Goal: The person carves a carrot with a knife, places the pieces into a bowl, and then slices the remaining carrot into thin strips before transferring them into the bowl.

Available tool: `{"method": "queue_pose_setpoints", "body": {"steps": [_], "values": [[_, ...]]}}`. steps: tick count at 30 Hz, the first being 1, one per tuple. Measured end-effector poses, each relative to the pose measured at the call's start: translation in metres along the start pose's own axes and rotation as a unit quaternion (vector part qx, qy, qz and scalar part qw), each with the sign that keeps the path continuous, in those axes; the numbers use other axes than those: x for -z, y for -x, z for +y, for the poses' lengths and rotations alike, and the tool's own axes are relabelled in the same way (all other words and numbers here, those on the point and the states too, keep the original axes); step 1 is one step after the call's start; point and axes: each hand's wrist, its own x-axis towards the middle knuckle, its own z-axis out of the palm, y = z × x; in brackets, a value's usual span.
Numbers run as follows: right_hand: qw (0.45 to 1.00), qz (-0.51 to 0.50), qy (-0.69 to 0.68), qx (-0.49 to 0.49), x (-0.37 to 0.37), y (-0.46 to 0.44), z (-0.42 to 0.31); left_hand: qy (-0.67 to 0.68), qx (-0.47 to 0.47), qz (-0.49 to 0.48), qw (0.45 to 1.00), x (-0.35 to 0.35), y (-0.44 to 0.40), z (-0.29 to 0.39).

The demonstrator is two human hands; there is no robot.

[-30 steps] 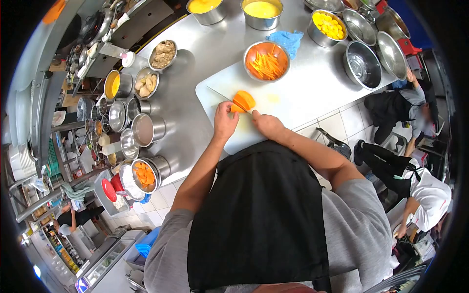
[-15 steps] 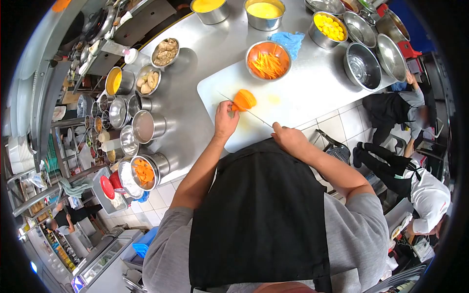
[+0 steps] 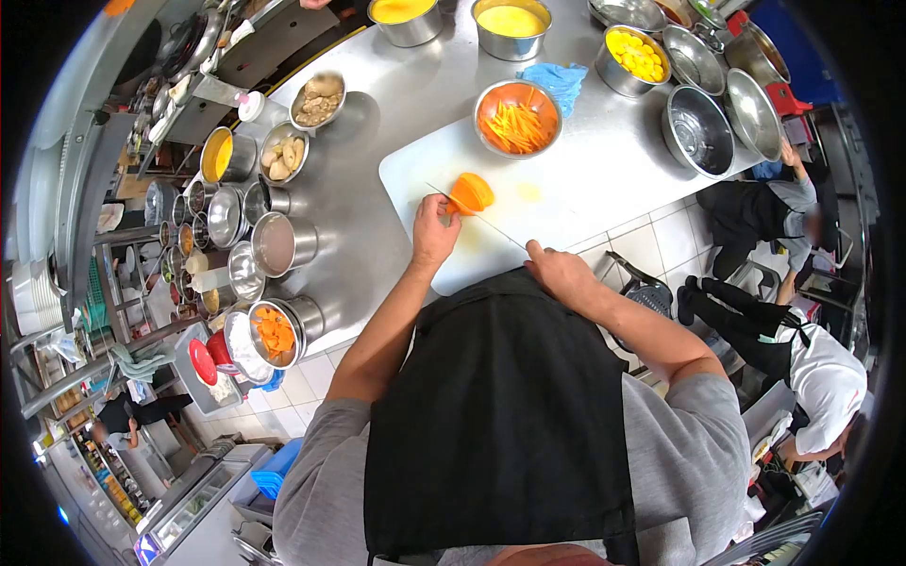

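Note:
On the white cutting board (image 3: 566,193) lies a piece of orange vegetable (image 3: 474,191), sliced at its near side. My left hand (image 3: 436,231) has its fingers closed on the near-left edge of that piece. The handle end of a knife (image 3: 498,230) is in my right hand (image 3: 559,269), close to the board's near edge. The thin blade runs up and left past the piece, with its tip beyond my left fingertips. Behind the piece, a steel bowl of orange strips (image 3: 517,118) rests at the board's far edge.
A blue cloth (image 3: 555,85) lies beyond the bowl. Steel containers of yellow food (image 3: 635,57) stand at the back. Empty metal bowls (image 3: 698,130) are at the right, and filled bowls (image 3: 283,153) line the left. Co-workers (image 3: 821,377) are beyond the right edge.
My right hand has moved back toward me and to the right with the knife, drawing away from the orange piece. My left hand stays at the piece. A person's hand now shows at the top left.

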Motion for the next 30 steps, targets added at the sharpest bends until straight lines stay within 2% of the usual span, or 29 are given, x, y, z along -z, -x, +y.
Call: {"method": "queue_pose_setpoints", "body": {"steps": [7,12,22,25,27,30], "values": [[1.000,-0.015,-0.012,-0.011,-0.010,-0.020,-0.001,0.007,0.005,0.002,1.000,0.000,-0.002,-0.001],[0.999,0.017,-0.028,0.026,-0.017,-0.031,-0.001,0.017,0.023,-0.002,1.000,0.000,-0.003,-0.002],[0.999,0.018,-0.020,0.039,-0.032,-0.054,0.004,0.025,0.050,-0.026,0.998,0.002,-0.002,0.000],[0.999,0.009,-0.043,0.024,-0.045,-0.076,0.003,0.012,0.036,-0.022,0.999,0.002,0.000,0.004],[0.998,-0.025,-0.049,-0.025,-0.051,-0.091,0.002,-0.005,0.021,-0.023,1.000,0.002,0.002,0.003],[0.998,-0.030,-0.056,-0.024,-0.052,-0.094,0.006,0.002,0.002,-0.011,1.000,0.000,0.001,0.003]]}}
